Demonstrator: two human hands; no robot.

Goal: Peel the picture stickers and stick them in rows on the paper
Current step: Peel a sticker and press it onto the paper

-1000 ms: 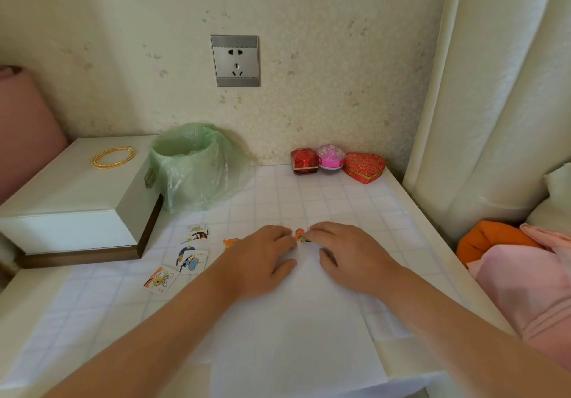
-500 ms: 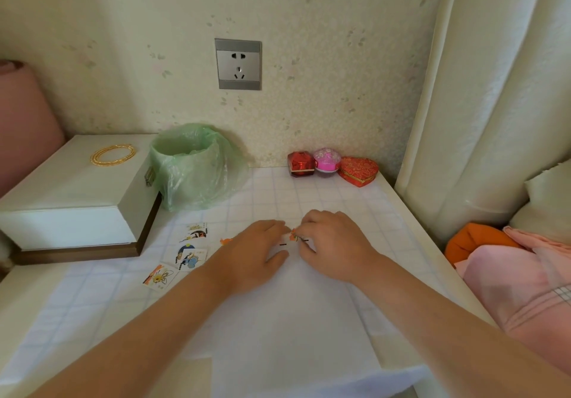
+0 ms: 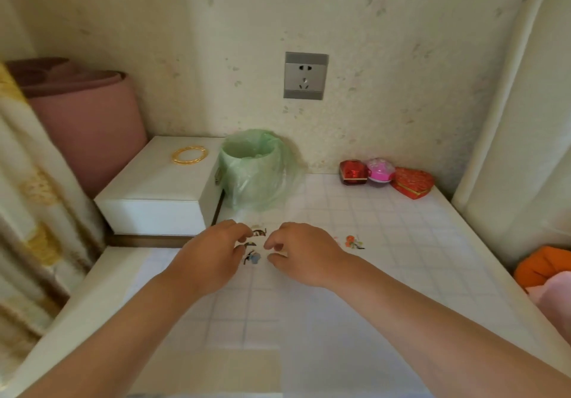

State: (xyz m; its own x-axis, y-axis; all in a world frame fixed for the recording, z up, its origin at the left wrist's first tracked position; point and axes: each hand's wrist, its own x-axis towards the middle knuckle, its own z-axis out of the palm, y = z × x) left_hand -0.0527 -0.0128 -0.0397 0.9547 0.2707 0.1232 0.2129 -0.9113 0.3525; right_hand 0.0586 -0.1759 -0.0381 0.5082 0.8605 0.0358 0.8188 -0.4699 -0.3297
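Note:
Loose picture sticker cards (image 3: 259, 232) lie on the gridded table, left of the white paper (image 3: 355, 320). Both hands hover over them. My left hand (image 3: 213, 255) has loosely curled fingers whose tips touch the cards' left side, and it holds nothing that I can see. My right hand (image 3: 302, 252) pinches thumb and forefinger at the white edge of the card with a blue figure (image 3: 251, 257). One orange sticker (image 3: 353, 242) is stuck near the paper's far edge. The frame is blurred.
A bin lined with a green bag (image 3: 256, 169) stands just behind the cards. Left of it, a white box (image 3: 160, 187) carries a gold bangle (image 3: 189, 155). Three small red and pink gift boxes (image 3: 383, 175) sit by the wall. A curtain hangs at the right.
Both hands left the orange sticker on the paper and moved left to the loose cards. The view swung left and upward.

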